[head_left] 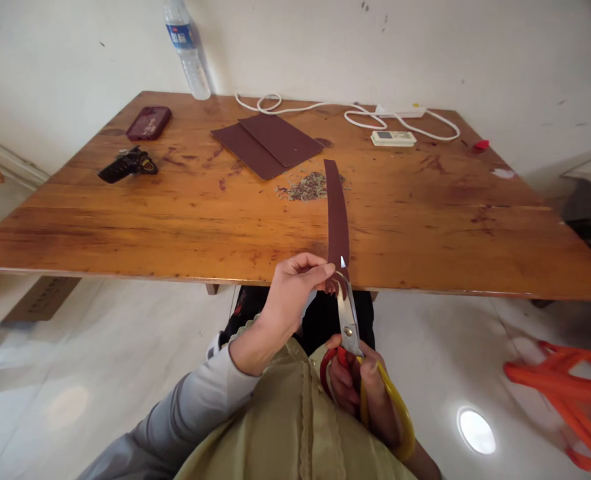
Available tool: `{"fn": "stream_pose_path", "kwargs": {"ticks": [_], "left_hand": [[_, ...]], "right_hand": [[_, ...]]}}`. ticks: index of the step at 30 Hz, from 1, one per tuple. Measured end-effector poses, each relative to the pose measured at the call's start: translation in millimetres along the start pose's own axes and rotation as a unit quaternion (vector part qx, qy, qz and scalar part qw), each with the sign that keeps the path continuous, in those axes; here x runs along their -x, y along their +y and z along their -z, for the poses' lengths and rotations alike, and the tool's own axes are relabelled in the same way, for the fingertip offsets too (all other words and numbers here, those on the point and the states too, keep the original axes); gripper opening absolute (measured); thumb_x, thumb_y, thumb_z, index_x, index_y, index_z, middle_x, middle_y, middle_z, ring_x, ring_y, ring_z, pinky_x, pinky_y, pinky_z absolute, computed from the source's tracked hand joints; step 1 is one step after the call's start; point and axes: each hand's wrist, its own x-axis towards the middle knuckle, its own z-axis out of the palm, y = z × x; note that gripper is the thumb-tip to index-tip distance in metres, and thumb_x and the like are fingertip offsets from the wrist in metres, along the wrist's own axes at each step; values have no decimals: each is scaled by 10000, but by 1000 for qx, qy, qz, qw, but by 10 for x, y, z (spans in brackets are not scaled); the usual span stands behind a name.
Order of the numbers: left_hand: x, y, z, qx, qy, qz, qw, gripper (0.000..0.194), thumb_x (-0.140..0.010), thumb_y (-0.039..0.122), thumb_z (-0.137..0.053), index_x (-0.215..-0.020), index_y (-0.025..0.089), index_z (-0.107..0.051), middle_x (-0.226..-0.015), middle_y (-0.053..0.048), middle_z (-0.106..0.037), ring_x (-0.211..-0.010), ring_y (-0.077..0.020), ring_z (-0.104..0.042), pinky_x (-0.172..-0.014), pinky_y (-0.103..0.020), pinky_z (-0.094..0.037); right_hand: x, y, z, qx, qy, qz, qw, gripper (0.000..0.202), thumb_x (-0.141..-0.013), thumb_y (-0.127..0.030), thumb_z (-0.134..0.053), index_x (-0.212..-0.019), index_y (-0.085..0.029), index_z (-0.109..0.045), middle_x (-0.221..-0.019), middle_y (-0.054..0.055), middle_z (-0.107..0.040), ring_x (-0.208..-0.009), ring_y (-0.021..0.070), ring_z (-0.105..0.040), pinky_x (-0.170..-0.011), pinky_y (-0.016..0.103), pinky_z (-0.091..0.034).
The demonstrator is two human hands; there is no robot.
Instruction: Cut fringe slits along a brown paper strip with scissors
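Note:
My left hand [295, 287] pinches the lower left edge of a long dark red strip [337, 213], which stands up over the table's front edge. My right hand [358, 383] is wrapped round the handles of a pair of scissors [348, 327], one red and one yellow. The scissor blades point up and lie at the strip's lower end, close to my left fingertips. Behind the strip a pile of small cut scraps [308, 187] lies on the wooden table [200, 227]. Two dark red sheets [280, 143] overlap beyond the pile.
At the back stand a plastic bottle [188, 53] and a white cable with a power strip [400, 112]. A remote [394, 139] lies at the right, a dark red case [149, 123] and a black object [128, 165] at the left. An orange stool [565, 380] is on the floor.

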Motion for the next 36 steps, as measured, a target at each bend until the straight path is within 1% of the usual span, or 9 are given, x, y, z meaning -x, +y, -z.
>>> {"fn": "stream_pose_path", "kwargs": {"ticks": [5, 10, 15, 20, 25, 31, 36], "left_hand": [[2, 17, 31, -29, -6, -11, 1000, 166, -720, 239, -794, -639, 149, -680, -605, -29, -683, -576, -135, -630, -632, -278, -495], [6, 2, 29, -42, -9, -11, 999, 160, -717, 247, -791, -637, 158, -685, -604, -29, -688, -578, -136, -622, -627, -282, -496], [3, 13, 50, -42, -16, -3, 999, 161, -709, 250, -793, -641, 154, -684, -599, -30, -680, -569, -136, -626, -624, -284, -502], [-7, 71, 83, -46, -43, 13, 998, 188, -701, 271, -817, -632, 152, -689, -597, -45, -696, -554, -141, -640, -597, -274, -499], [-32, 118, 124, -57, -61, 16, 996, 176, -701, 258, -816, -619, 155, -700, -583, -33, -690, -539, -131, -630, -578, -260, -485], [-53, 176, 200, -100, -75, 25, 992, 188, -683, 269, -825, -618, 151, -694, -568, -29, -664, -521, -123, -598, -569, -263, -472], [-68, 215, 246, -115, -80, 37, 989, 167, -652, 250, -835, -618, 151, -705, -560, -21, -656, -514, -113, -585, -551, -246, -460]], "right_hand": [[-8, -44, -24, 12, -7, 5, 1000, 524, -907, -710, -639, -1081, -221, -710, -640, -78, -423, -461, 73, -253, -405, 189, -263], [-17, -53, -46, 30, 8, 6, 999, 552, -894, -733, -631, -1108, -228, -694, -654, -65, -451, -478, 90, -302, -417, 205, -284], [-14, -57, -33, 36, 5, 6, 999, 541, -897, -725, -634, -1076, -219, -702, -639, -75, -418, -465, 78, -254, -404, 204, -248], [8, -109, -15, 16, -4, -25, 1000, 529, -873, -722, -670, -1052, -225, -715, -631, -79, -396, -461, 72, -214, -383, 184, -210], [30, -159, 8, 20, -13, -40, 999, 526, -870, -721, -671, -1043, -226, -704, -638, -75, -398, -461, 75, -219, -374, 183, -218], [61, -235, 28, 50, -21, -42, 998, 516, -876, -711, -672, -978, -205, -679, -624, -72, -385, -465, 83, -216, -381, 203, -209], [89, -244, 64, 57, -32, -48, 997, 506, -899, -689, -659, -1030, -200, -671, -656, -64, -394, -477, 91, -222, -397, 217, -194]]}}
